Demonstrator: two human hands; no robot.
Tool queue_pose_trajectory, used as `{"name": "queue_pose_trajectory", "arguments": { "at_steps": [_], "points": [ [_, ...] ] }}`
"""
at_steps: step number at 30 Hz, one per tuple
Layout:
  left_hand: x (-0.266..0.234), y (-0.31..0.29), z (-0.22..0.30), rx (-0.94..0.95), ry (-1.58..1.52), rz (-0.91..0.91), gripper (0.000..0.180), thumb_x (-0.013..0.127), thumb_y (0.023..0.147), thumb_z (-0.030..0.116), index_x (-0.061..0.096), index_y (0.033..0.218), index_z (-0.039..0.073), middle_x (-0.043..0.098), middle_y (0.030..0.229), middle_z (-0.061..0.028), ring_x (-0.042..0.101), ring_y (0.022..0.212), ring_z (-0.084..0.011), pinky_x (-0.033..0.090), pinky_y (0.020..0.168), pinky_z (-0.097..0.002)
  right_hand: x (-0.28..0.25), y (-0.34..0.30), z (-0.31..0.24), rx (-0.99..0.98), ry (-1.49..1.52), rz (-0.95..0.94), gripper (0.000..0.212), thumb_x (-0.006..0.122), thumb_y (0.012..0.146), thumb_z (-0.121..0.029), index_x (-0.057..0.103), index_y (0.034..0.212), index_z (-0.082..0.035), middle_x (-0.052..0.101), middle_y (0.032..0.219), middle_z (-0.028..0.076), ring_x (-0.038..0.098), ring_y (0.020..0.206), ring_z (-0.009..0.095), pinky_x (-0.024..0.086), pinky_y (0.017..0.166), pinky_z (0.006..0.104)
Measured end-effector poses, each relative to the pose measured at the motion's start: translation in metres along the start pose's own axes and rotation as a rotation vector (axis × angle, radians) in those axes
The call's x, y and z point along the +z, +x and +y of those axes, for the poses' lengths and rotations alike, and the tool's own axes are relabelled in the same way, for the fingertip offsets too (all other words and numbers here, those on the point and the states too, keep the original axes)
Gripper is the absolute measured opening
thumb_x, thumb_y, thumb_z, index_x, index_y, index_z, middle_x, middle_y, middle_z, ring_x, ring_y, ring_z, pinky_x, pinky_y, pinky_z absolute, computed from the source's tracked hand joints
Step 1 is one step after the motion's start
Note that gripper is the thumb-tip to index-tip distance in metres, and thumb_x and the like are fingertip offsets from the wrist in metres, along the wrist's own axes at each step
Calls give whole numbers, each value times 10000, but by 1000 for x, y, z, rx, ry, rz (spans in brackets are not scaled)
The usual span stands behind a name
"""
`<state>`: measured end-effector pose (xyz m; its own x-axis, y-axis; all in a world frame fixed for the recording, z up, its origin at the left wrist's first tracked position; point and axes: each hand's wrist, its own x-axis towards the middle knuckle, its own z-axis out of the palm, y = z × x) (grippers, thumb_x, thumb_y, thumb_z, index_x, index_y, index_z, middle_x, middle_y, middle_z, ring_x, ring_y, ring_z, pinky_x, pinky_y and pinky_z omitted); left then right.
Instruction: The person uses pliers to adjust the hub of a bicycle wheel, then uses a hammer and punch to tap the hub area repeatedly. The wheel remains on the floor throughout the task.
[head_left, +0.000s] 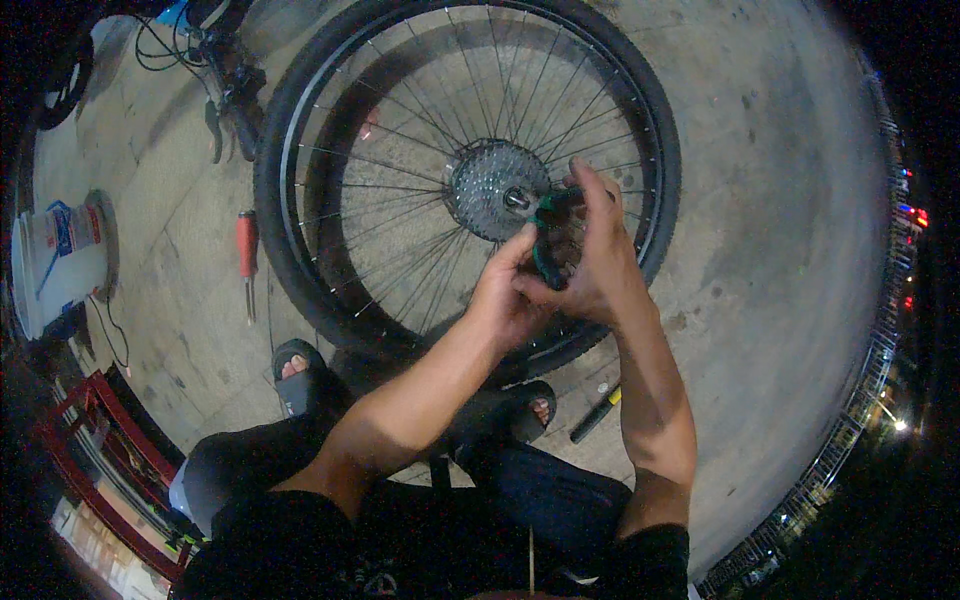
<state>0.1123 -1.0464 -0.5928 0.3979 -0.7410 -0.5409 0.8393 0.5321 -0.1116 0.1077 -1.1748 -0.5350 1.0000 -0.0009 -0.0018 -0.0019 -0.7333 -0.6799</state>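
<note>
A bicycle wheel (pixel 667 150) with a black tyre lies flat in front of me, its cassette (pixel 480 190) facing up. Over the right side of the cassette, my left hand (pixel 508 297) and my right hand (pixel 603 255) come together around a dark, curved piece with green edges (pixel 549 250). My left thumb presses its lower left side, while the right fingers arch over its upper right. The fingers partly cover the piece, and its exact kind cannot be made out. The axle end (pixel 516 199) shows just left of it.
A red-handled screwdriver (pixel 247 258) lies left of the wheel. Beyond it stands a white bucket (pixel 75 260). A yellow-and-black tool (pixel 597 413) rests near my right foot. Bicycle handlebars (pixel 232 90) are at upper left, a red metal frame (pixel 75 450) at lower left.
</note>
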Motion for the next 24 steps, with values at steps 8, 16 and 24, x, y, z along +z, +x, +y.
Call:
{"name": "queue_pose_trajectory", "arguments": {
  "at_steps": [8,16,24],
  "points": [
    [12,1,6,-21,17,-8,483,526,922,374,488,1300,75,572,1243,-85,552,1129,-217,439,973,-366,-2,10,2,-8,-28,-2,1029,810,586,-290,251,1406,-23,412,1297,245,425,1155,413,410,978,461],
    [17,3,8,-8,-3,8,406,553,918,370,545,1210,89,605,1147,-64,587,1031,-198,475,901,-364,-2,14,6,-17,50,-18,966,782,612,-223,261,1407,-48,402,1273,212,475,1062,336,500,830,378],
    [-13,-13,26,210,659,226,208,579,909,282,608,909,76,609,750,-22,551,607,-130,444,565,-273,5,9,10,-24,-1,80,961,749,652,-85,184,1422,21,380,1259,197,583,928,235,518,802,335]
  ]
}}
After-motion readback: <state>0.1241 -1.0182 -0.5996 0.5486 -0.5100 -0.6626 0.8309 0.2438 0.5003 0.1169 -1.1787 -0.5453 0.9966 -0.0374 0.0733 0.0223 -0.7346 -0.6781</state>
